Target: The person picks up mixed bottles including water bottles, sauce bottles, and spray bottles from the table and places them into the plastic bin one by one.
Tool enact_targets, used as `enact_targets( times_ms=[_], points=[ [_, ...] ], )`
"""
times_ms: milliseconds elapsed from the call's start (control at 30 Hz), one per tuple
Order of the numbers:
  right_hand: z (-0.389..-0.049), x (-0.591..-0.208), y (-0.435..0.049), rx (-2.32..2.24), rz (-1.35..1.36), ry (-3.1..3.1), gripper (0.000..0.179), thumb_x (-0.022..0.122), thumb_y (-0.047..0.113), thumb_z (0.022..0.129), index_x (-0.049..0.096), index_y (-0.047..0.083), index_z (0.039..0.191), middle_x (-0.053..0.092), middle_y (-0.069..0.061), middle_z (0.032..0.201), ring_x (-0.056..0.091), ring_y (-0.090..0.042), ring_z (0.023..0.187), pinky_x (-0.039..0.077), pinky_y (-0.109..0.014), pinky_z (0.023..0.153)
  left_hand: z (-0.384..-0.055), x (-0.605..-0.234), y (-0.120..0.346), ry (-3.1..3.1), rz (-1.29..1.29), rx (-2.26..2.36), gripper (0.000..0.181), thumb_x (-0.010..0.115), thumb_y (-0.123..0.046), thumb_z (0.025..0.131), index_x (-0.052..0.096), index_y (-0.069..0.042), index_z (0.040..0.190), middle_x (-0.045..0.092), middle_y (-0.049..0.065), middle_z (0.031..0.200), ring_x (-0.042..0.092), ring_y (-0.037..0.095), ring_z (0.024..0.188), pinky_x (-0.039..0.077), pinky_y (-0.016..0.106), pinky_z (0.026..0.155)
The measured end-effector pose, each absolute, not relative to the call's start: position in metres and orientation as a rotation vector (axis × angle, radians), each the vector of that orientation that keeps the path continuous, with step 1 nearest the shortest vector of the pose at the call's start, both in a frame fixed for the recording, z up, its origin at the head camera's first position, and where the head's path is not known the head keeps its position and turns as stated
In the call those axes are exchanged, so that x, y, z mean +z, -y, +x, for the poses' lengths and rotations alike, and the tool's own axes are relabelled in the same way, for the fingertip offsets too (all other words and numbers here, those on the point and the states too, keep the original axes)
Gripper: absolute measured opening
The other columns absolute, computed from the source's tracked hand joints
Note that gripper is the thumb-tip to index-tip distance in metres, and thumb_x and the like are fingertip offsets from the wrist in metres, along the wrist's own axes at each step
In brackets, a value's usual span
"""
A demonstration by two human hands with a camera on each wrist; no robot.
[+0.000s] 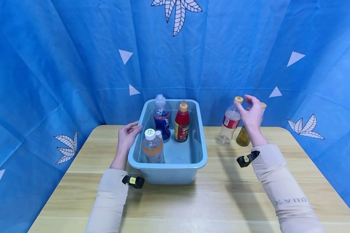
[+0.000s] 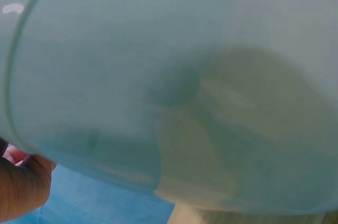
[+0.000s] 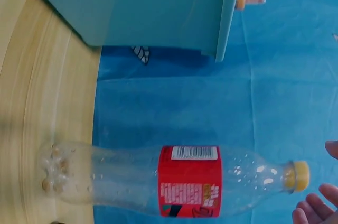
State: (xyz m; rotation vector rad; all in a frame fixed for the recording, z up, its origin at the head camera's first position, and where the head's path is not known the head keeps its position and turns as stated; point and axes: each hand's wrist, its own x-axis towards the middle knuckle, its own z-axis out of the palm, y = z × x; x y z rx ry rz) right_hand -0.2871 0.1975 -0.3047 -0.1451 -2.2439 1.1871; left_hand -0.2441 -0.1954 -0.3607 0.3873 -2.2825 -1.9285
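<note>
My left hand [image 1: 127, 136] holds the left rim of a light blue plastic basin [image 1: 172, 176], thumb over the edge. In the left wrist view the basin's side [image 2: 132, 39] fills most of the picture. At the right, a clear plastic bottle [image 1: 231, 124] with a red label and a yellow cap [image 3: 301, 176] stands upright on the table. My right hand [image 1: 252, 113] is beside that cap, thumb and fingers spread apart. In the right wrist view a gap shows between fingers and cap. Behind the hand stands an amber bottle [image 1: 243, 137], partly hidden.
Inside the basin stand a dark blue bottle [image 1: 162, 121], a red sauce bottle [image 1: 182, 124] with a yellow nozzle cap, a clear bottle [image 1: 153, 149] with an orange band, and a smaller white-capped bottle [image 1: 158, 133]. A blue curtain [image 1: 221, 48] hangs behind the wooden table [image 1: 221, 207].
</note>
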Motion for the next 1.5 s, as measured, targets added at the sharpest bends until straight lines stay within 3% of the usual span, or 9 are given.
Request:
enact_targets(
  times_ms=[667,1033,1500],
  points=[
    [-0.307,-0.314,-0.207,1.307,-0.278,2.333,0.06,0.061,0.04,0.08,0.045,0.007,0.128,0.047,-0.01,0.128,0.044,-0.022,0.116,0.037,-0.036,0.094,-0.246,-0.36,0.197,2.28,0.382,-1.942,0.043,0.058,-0.028,0.086,0.051,-0.013,0.125,0.056,0.013,0.111,0.056,0.026,0.098,0.048,0.035,0.082],
    [-0.313,-0.319,-0.21,1.363,-0.244,2.308,0.054,0.067,0.035,0.077,0.055,0.003,0.118,0.055,-0.015,0.118,0.05,-0.025,0.11,0.039,-0.036,0.092,-0.245,-0.361,0.198,2.278,0.373,-1.948,0.043,0.058,-0.028,0.086,0.051,-0.012,0.125,0.057,0.014,0.11,0.057,0.026,0.097,0.048,0.035,0.081],
    [-0.312,-0.324,-0.208,1.382,-0.177,2.305,0.048,0.065,0.034,0.079,0.057,0.003,0.115,0.058,-0.014,0.114,0.053,-0.024,0.105,0.041,-0.034,0.091,-0.246,-0.362,0.198,2.282,0.364,-1.948,0.043,0.057,-0.029,0.086,0.051,-0.012,0.125,0.057,0.015,0.109,0.057,0.026,0.096,0.048,0.034,0.081]
  ],
)
